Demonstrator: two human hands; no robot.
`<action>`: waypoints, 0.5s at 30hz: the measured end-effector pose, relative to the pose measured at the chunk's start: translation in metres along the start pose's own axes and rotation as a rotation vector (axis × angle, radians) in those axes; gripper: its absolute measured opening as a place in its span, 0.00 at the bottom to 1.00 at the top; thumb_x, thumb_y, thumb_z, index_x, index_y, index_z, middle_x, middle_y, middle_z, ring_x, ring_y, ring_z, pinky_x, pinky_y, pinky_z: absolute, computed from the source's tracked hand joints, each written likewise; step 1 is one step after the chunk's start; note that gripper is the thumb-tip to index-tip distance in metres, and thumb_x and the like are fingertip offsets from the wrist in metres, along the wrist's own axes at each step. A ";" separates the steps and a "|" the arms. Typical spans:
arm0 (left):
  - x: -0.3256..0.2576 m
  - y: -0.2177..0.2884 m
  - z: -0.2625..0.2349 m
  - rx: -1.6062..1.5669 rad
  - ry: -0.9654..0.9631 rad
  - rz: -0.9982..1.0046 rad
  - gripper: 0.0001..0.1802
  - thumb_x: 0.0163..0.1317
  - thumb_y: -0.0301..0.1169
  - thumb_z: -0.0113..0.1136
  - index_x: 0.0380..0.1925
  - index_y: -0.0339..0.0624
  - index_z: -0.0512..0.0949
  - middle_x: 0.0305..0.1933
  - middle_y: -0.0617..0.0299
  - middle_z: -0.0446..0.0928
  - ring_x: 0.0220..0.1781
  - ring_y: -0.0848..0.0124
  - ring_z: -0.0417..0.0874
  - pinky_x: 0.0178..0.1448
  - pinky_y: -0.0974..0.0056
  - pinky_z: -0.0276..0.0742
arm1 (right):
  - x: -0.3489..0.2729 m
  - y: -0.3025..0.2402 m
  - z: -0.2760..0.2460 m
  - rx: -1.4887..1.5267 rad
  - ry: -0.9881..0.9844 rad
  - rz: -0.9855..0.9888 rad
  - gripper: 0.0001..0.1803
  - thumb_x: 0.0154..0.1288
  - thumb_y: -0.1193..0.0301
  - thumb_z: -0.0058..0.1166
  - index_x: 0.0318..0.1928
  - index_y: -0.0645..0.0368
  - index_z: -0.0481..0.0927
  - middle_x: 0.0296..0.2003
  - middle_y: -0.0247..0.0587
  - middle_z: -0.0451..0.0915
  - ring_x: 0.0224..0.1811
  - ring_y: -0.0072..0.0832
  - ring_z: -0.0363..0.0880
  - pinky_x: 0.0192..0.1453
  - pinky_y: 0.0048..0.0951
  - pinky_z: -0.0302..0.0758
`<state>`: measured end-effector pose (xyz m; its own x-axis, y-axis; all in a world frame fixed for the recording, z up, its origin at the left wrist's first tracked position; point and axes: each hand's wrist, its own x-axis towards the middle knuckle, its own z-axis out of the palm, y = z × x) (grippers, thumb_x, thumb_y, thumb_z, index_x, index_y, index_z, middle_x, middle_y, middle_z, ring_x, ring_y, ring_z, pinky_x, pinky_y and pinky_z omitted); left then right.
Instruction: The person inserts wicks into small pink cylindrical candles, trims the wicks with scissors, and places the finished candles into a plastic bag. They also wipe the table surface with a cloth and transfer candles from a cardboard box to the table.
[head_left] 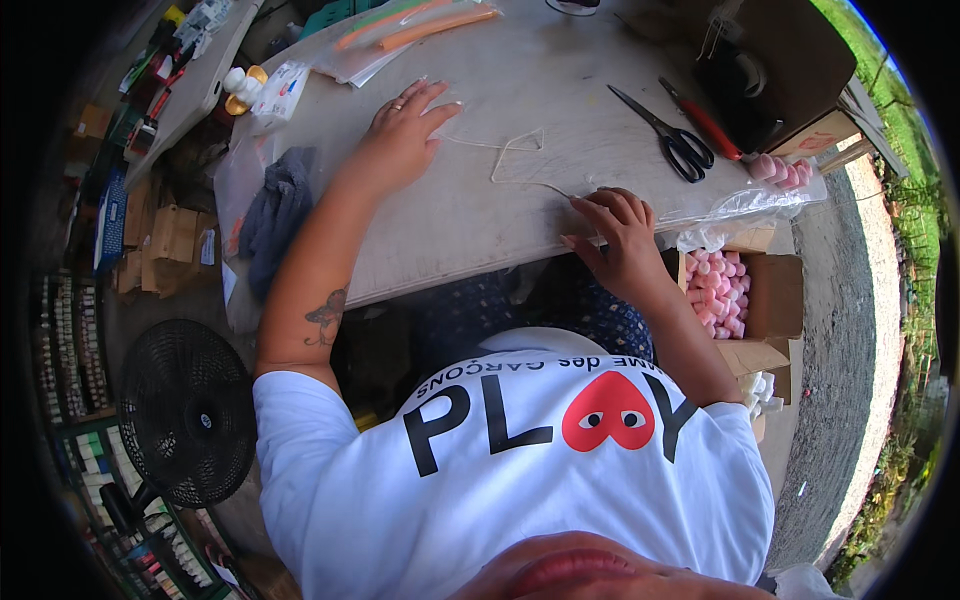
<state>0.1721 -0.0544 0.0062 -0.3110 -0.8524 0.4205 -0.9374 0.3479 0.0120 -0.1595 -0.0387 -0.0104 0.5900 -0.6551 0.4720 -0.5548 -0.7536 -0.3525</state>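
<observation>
My left hand [402,132] lies flat on the grey table top [470,230] with its fingers spread and holds nothing. A thin white cord [517,148] runs from beside its fingertips across the table in a bent loop. My right hand [615,228] is at the table's near edge, fingers curled, pinching the near end of that cord. Black-handled scissors [672,138] lie just beyond the right hand, with a red-handled tool [706,122] beside them.
A cardboard box of small pink pieces [722,292] sits at my right below the table, and a clear bag with more pink pieces [782,172] lies above it. A brown box [790,60] is far right. A blue-grey cloth [276,208] hangs left. A black fan [186,412] stands lower left.
</observation>
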 end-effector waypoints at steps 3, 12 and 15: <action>0.007 -0.022 0.015 0.065 -0.077 0.064 0.15 0.60 0.26 0.57 0.49 0.41 0.76 0.56 0.57 0.74 0.62 0.54 0.72 0.63 0.57 0.69 | 0.021 0.035 0.001 -0.144 0.129 0.085 0.18 0.60 0.69 0.58 0.52 0.55 0.78 0.48 0.41 0.77 0.55 0.41 0.72 0.60 0.40 0.64; 0.009 -0.024 0.009 -1.316 -0.169 -0.680 0.09 0.69 0.33 0.51 0.43 0.40 0.73 0.35 0.55 0.79 0.35 0.69 0.81 0.40 0.65 0.78 | 0.051 0.143 -0.046 -0.083 -0.093 0.533 0.16 0.62 0.66 0.53 0.46 0.63 0.80 0.45 0.60 0.78 0.49 0.51 0.77 0.55 0.43 0.71; 0.009 0.005 -0.003 -1.571 -0.159 -0.887 0.11 0.70 0.32 0.50 0.48 0.42 0.68 0.35 0.54 0.78 0.34 0.68 0.80 0.39 0.64 0.78 | 0.050 0.150 -0.056 -0.179 -0.189 0.537 0.18 0.58 0.63 0.57 0.41 0.68 0.80 0.36 0.61 0.80 0.42 0.51 0.80 0.46 0.43 0.75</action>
<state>0.1651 -0.0587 0.0129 0.0462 -0.9623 -0.2679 0.1610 -0.2575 0.9528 -0.2460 -0.1814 0.0054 0.2841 -0.9527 0.1076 -0.8850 -0.3037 -0.3528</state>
